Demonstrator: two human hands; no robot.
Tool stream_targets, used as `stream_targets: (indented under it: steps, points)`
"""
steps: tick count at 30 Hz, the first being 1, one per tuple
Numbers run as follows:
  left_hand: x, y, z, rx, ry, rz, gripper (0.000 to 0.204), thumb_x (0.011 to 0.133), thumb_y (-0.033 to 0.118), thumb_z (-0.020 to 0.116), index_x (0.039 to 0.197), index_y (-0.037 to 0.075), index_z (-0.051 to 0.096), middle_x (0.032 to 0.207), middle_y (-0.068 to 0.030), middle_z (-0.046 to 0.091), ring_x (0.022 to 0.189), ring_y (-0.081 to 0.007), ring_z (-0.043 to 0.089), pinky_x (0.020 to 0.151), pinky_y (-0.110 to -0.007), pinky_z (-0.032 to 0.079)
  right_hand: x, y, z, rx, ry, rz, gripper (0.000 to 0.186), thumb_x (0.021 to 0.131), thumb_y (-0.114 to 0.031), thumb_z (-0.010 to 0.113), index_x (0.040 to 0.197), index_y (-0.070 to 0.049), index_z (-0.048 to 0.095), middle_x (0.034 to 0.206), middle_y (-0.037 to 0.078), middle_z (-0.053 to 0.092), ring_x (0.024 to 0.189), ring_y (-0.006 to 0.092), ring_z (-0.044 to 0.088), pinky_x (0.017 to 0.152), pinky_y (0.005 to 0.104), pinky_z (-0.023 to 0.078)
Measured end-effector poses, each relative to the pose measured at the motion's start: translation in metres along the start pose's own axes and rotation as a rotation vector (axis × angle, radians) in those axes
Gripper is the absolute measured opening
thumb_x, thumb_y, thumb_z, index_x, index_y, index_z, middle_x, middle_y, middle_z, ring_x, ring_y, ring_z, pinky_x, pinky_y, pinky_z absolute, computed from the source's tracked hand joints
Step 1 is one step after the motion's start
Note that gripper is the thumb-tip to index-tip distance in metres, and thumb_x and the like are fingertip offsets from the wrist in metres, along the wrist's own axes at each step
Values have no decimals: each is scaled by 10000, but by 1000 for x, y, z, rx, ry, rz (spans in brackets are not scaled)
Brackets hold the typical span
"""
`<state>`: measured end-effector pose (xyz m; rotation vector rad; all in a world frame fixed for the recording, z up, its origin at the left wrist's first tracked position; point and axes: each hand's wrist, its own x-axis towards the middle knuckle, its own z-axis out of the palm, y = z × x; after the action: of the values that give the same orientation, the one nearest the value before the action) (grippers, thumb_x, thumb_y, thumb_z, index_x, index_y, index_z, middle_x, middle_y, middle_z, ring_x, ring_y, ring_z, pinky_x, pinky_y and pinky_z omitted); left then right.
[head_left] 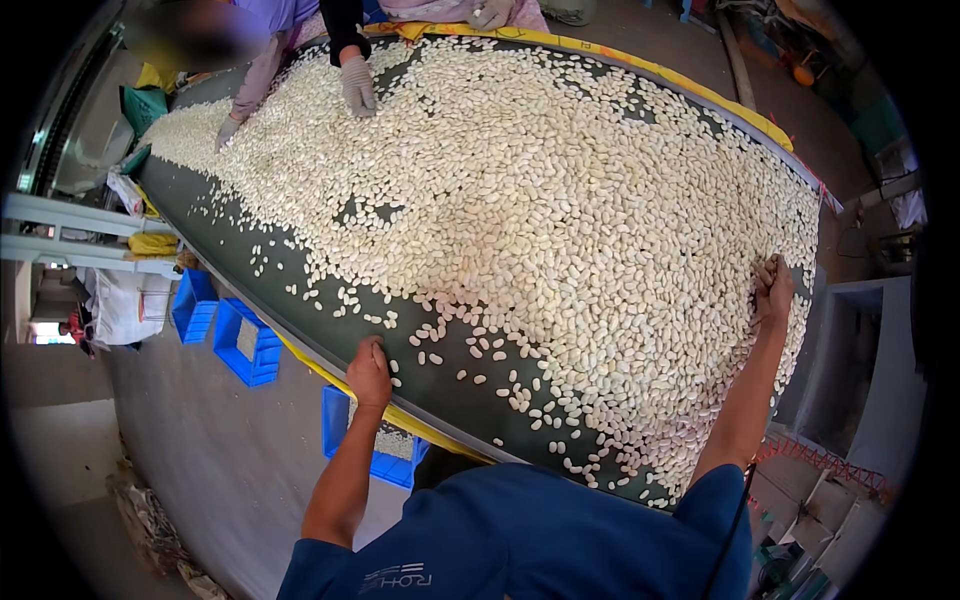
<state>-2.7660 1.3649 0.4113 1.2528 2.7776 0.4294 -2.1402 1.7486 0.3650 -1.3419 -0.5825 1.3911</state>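
Note:
A thick spread of white beans covers most of a dark green table. My left hand is closed at the near edge, beside a few loose beans; whatever its curled fingers hold is hidden. Far to the right, my right hand touches the beans near the table's right end. Its fingers are bent together, and I cannot make out what is between them.
Across the table, co-workers' gloved hands reach into the beans. Yellow material lines the far rim. Blue crates stand on the floor below the near edge, some holding beans. A red coiled hose hangs at right.

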Motion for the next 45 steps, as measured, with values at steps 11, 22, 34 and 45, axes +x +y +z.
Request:
stream_targets:
  steps: [11,22,34,45]
  points:
    - [30,-16,-5,3,-72,9,181,945,218,470,969,150,636,805,-145,660,713,-369,629,642,-473,484,25,150,306,-1186,-167,-543,242,899,-188,470,1020,-10,583,945,235,644,913,417,603,760,503,465]
    - [49,-50,-4,110,-99,24,168,944,232,482,993,176,633,796,-135,669,728,-373,632,636,-489,479,-145,73,274,-740,-668,-136,325,965,-190,425,1195,-46,603,655,-28,457,529,72,388,496,230,383]
    - [76,-73,-10,113,-165,8,229,960,250,437,1024,149,632,821,-163,672,740,-388,632,635,-490,472,-114,90,98,-1162,560,-397,250,887,-184,518,1032,-11,626,912,220,654,832,388,622,721,453,482]
    - [100,-95,-18,31,-167,17,259,963,231,422,1040,98,630,972,-140,680,848,-374,639,709,-463,484,-185,114,308,-479,-429,59,250,976,-224,482,1094,-60,630,639,-56,441,552,26,395,481,183,344]
